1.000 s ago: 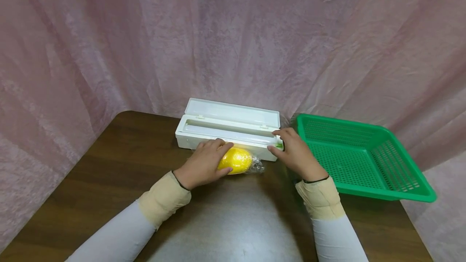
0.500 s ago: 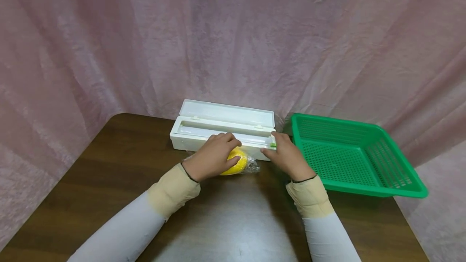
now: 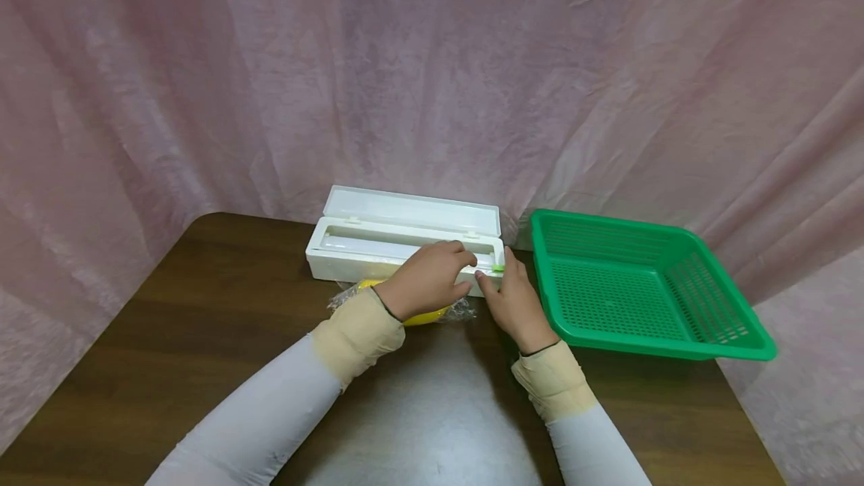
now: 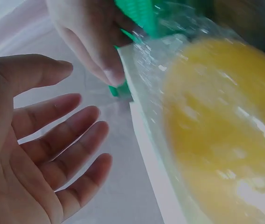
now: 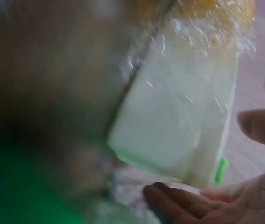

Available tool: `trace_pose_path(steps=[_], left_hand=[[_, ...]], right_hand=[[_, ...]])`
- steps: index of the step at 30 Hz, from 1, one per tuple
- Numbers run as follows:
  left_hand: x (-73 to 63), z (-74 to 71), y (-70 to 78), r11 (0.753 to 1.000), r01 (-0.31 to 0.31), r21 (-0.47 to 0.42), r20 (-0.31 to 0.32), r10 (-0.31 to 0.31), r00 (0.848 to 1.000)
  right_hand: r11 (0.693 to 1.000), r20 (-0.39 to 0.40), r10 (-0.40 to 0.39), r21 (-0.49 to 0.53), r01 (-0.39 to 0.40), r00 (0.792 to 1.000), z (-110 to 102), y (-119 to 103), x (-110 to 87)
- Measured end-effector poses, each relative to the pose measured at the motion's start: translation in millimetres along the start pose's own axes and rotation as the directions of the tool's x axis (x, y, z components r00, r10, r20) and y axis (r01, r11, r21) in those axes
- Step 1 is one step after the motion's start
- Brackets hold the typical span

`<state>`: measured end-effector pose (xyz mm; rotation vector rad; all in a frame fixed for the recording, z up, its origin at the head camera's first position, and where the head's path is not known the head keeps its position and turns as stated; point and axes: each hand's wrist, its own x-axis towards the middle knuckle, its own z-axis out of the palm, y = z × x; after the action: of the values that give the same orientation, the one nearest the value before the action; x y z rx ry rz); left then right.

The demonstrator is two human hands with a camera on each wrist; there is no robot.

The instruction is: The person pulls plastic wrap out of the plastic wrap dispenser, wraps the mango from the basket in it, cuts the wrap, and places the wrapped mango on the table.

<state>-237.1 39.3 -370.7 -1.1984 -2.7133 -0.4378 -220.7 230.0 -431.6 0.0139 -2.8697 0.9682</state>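
Observation:
A white cling film dispenser (image 3: 344, 268) lies on the table with its lid (image 3: 412, 210) raised at the back. Inside it shows a white roll (image 3: 367, 247), and a small green slider (image 3: 498, 268) sits at the right end. Against its front is a yellow oblong thing (image 3: 428, 317) wrapped in clear film (image 3: 462, 310), partly hidden by my left hand (image 3: 435, 276). That hand hovers over it, fingers loosely bent and holding nothing in the left wrist view. My right hand (image 3: 516, 306) is at the dispenser's right end, thumb spread from the fingers, which lie along the end wall.
A green perforated basket (image 3: 648, 351) stands to the right, close beside my right hand. Behind the brown table (image 3: 223, 291) hangs a pink curtain (image 3: 418, 81).
My left hand has let go of the wrapped yellow thing and moved right across it, towards the slider end. The right hand remains at the dispenser's right end. The view has shifted slightly.

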Motion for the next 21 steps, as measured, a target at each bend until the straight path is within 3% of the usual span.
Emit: trace_pose_path(steps=[8, 13, 17, 21], left_hand=[[22.6, 4.2, 20.1, 0.998, -0.050, -0.024, 0.020, 0.051, 0.999], [35.3, 11.7, 26.4, 0.998, -0.025, 0.052, -0.012, 0.026, 1.000], [42.3, 19.5, 28.4, 0.997, 0.005, 0.081, -0.030, -0.003, 1.000], [48.7, 27.9, 27.9, 0.997, -0.010, 0.082, -0.031, 0.013, 0.999]], right_hand=[[1.000, -0.068, -0.013, 0.005, 0.013, 0.998, 7.5, 11.9, 0.5], [1.000, -0.058, -0.015, 0.021, 0.016, 0.998, 9.1, 13.4, -0.5], [0.996, -0.039, -0.023, 0.081, 0.026, 0.999, 11.1, 13.5, -1.4], [0.986, -0.034, -0.036, 0.159, 0.041, 0.999, 11.9, 13.3, -0.4]])
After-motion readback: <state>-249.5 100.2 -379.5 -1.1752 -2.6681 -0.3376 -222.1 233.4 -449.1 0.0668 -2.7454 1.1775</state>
